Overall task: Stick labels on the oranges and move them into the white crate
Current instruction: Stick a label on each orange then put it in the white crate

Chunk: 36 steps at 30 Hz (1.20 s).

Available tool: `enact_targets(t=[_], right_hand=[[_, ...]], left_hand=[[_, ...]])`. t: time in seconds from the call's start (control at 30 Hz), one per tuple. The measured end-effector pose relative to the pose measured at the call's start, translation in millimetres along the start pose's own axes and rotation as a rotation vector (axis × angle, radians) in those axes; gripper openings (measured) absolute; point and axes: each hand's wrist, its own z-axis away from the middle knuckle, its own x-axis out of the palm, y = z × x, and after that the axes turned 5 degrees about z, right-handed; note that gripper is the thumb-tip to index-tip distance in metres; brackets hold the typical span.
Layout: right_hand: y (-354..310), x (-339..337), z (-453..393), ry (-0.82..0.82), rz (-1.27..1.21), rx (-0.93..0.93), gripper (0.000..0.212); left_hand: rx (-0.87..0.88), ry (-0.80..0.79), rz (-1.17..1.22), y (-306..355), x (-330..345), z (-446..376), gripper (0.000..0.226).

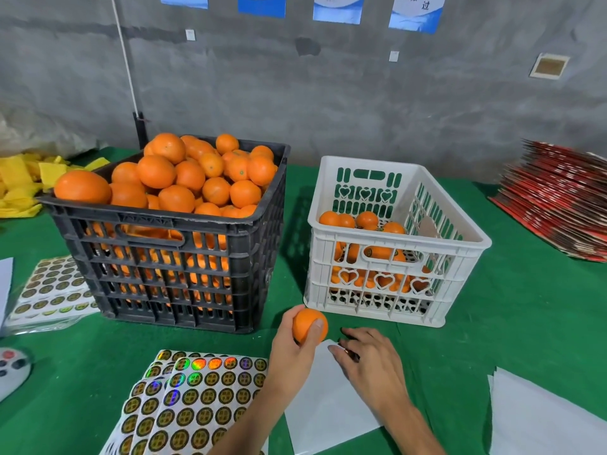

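Note:
My left hand (pixel 290 351) grips a single orange (pixel 307 323) just in front of the gap between the two crates. My right hand (pixel 368 359) lies beside it, fingers bent over the corner of a white backing sheet (pixel 328 405); a small label seems pinched at its fingertips. The black crate (pixel 170 267) on the left is heaped with oranges (pixel 184 178). The white crate (pixel 387 300) on the right holds several labelled oranges (pixel 358 221) low inside. Sheets of round gold labels (pixel 197 402) lie at the near left.
More label sheets (pixel 49 290) lie left of the black crate. A grey remote (pixel 13 369) sits at the left edge. Yellow foam nets (pixel 23 182) are piled at the back left, red flat cartons (pixel 558 198) at the right, white paper (pixel 542 418) at the near right.

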Motion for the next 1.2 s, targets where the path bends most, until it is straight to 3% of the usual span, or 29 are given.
enact_targets(t=[0.13,0.33,0.63,0.9,1.07,1.2], right_hand=[[0.4,4.0,0.7,0.058,-0.096,0.03,0.032],[10.4,8.6,-4.6,0.041,-0.493,0.242,0.022],[8.4,8.0,-9.7,0.078,-0.451,0.308,0.031],[-14.7,-17.1,-5.4,0.387,-0.141,0.023,0.012],[-39.7,-13.9,-6.1,0.405,-0.176,-0.081,0.009],[-42.5,-10.2,4.3,0.338,-0.295,-0.135,0.031]], left_hand=[[0.0,0.002,-0.015,-2.9,0.1,-0.1,0.054],[0.025,0.022,-0.044,-5.7,1.8,0.0,0.049],[0.046,-0.027,0.042,5.3,-0.8,8.4,0.059],[0.041,-0.056,0.004,10.7,-0.3,15.5,0.044],[0.066,-0.065,0.057,9.7,-2.3,14.4,0.037],[0.061,-0.032,0.093,8.0,-4.9,14.4,0.058]])
